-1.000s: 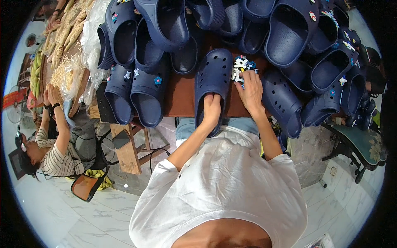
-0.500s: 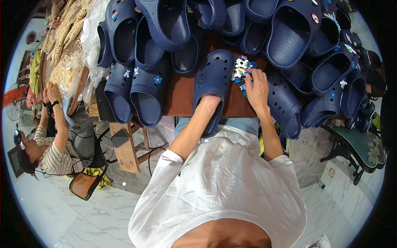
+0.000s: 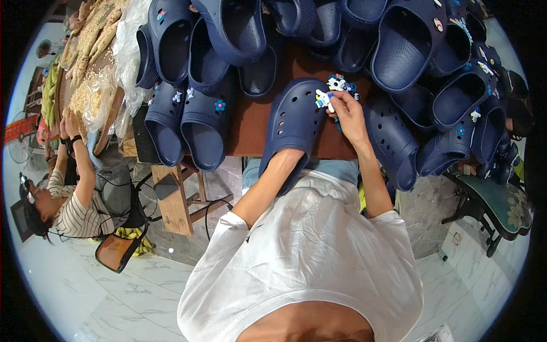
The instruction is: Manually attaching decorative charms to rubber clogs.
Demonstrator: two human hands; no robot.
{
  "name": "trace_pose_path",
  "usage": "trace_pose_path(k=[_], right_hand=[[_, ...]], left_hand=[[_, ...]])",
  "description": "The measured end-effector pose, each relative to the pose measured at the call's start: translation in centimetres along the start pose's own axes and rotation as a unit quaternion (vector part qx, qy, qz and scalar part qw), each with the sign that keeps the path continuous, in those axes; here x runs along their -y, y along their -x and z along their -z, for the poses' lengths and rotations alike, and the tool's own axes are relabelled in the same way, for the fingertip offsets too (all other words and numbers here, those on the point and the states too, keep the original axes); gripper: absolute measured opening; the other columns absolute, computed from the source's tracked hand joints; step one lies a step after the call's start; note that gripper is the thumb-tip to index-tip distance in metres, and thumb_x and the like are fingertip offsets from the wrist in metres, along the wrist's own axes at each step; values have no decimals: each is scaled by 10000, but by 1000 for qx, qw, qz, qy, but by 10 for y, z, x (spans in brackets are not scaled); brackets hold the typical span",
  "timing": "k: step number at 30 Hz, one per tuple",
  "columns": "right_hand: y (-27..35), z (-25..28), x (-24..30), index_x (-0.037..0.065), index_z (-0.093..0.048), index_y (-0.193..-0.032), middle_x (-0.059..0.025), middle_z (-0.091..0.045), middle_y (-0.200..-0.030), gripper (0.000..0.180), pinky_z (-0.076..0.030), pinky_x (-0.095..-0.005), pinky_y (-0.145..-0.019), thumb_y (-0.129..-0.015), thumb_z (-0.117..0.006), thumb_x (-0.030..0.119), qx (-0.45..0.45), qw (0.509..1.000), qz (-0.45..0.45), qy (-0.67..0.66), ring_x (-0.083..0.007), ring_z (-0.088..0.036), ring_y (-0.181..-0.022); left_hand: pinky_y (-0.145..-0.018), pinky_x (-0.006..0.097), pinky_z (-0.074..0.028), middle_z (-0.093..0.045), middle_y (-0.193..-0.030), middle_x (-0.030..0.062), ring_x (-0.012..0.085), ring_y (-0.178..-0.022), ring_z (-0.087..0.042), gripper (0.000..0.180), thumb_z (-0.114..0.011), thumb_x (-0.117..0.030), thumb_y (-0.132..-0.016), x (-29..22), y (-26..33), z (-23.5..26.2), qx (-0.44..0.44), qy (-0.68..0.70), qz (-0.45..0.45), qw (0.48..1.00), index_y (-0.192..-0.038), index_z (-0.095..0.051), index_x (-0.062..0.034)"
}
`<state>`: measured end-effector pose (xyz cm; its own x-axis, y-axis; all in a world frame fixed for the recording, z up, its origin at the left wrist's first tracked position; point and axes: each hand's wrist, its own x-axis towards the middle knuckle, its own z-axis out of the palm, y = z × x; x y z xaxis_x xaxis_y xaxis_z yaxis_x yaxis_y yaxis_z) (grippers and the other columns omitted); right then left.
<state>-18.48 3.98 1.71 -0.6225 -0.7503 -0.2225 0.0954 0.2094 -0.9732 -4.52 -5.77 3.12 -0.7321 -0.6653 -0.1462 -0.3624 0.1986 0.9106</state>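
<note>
A navy clog [image 3: 292, 122] with round vent holes lies tilted toward me at the table's near edge. My left hand [image 3: 288, 157] is pushed into its opening and bears it from within; the fingers are hidden inside. Between the thumb and fingertips of my right hand [image 3: 348, 115] is a white shoe charm [image 3: 324, 100] with blue and yellow parts, held just beside the clog's upper right side. Behind that hand, a small heap of white and blue charms [image 3: 342, 84] rests on the brown tabletop [image 3: 245, 134].
Navy clogs pile up at the back and right, some bearing charms; a flower-charmed clog [image 3: 204, 134] stands at left. Farther left, a person in a striped shirt [image 3: 85, 214] works over a tray of pale kernels [image 3: 91, 94]. A wooden stool [image 3: 174, 208] stands below.
My right hand has lifted a white charm from the heap and brought it left to the clog. The clog has tilted and shifted slightly toward me with my left hand.
</note>
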Motion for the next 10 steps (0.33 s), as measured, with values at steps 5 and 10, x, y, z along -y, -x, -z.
trace_pose_path(k=[5, 10], right_hand=[[3, -10, -1, -1, -630, -1125, -19, -651, -900, 200, -491, -210, -680, -971, -621, 126, -11, 998, 59, 6, -63, -594, -741], [6, -16, 4, 1, -635, -1084, -20, -632, -866, 185, -474, -211, -631, -938, -650, 112, -55, 993, 72, 73, -55, -557, -710]], left_hand=[[-1048, 354, -441, -573, -1356, 140, 223, -1231, -558, 389, -555, -126, -990, -5, 3, -2, 9, 157, 47, 986, -1368, -543, -36], [-1075, 362, -423, -531, -1415, 175, 252, -1272, -538, 431, -569, -123, -986, 18, 2, -10, 20, 121, 21, 992, -1408, -513, -53]])
